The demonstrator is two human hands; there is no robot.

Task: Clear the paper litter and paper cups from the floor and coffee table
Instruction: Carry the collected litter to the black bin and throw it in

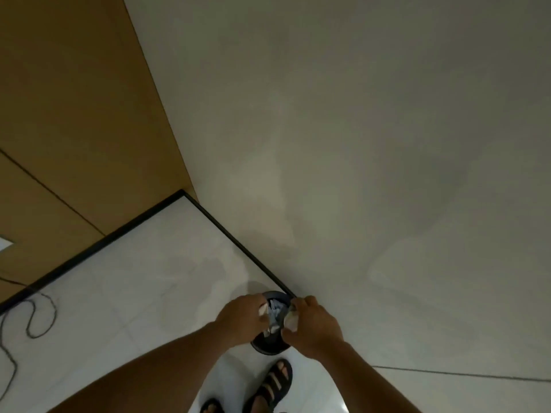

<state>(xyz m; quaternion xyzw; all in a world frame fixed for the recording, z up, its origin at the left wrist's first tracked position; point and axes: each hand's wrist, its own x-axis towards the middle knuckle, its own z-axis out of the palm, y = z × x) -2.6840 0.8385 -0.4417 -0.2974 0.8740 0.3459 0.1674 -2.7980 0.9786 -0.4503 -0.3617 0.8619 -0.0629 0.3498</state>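
Both hands are over a dark round bin (pixel 269 349) that stands on the pale tiled floor (pixel 143 281), tucked against the black baseboard (pixel 238 244) at the foot of the grey-white wall (pixel 357 144).

Left hand (pixel 243 318): fingers curled, pinching a small crumpled paper (pixel 263 310) at the fingertips, just above the bin's left rim. Only a pale corner of it sticks out; the rest is hidden in the fist.

Right hand (pixel 313 326): clenched round a paper wad (pixel 291 318), thumb on top, fingers wrapped under. The wad bulges out on the inner side, over the bin's right half.

The hands are close, knuckles almost facing, and the two papers are apart with a narrow gap between them. Through that gap, more paper litter (pixel 275 312) shows inside the bin, whitish-grey, too blurred to tell pieces apart. No cups can be made out.

Forearms come up from the bottom edge. Below the bin is a foot in a dark strapped sandal (pixel 272 386), with a second sandal (pixel 212 408) partly cut off at the frame edge.

Left side: a brown wooden panel (pixel 74 114) above the baseboard and a thin dark cable (pixel 40 318) looped on the floor, well apart from the bin.
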